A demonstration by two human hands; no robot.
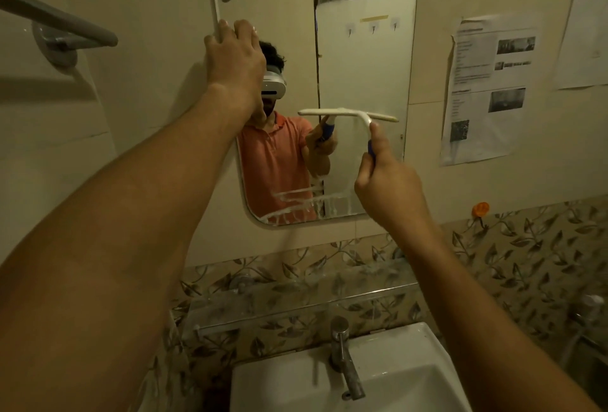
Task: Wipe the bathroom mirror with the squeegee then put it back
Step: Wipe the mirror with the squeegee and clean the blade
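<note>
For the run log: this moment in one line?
wiping | right hand grips squeegee, blade on mirror | left hand rests on mirror edge

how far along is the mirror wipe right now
Done: the upper part of the mirror looks mostly clear. In hand: the right hand grips the squeegee by its blue handle, blade level on the glass at mid-height, while the left hand rests on the mirror's upper left edge. Left: the white foamy streaks along the bottom, then putting the squeegee back.

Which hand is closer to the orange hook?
Right. The right hand, gripping the squeegee, is just left of the orange hook; the left hand rests farther off on the mirror's upper-left edge.
</note>
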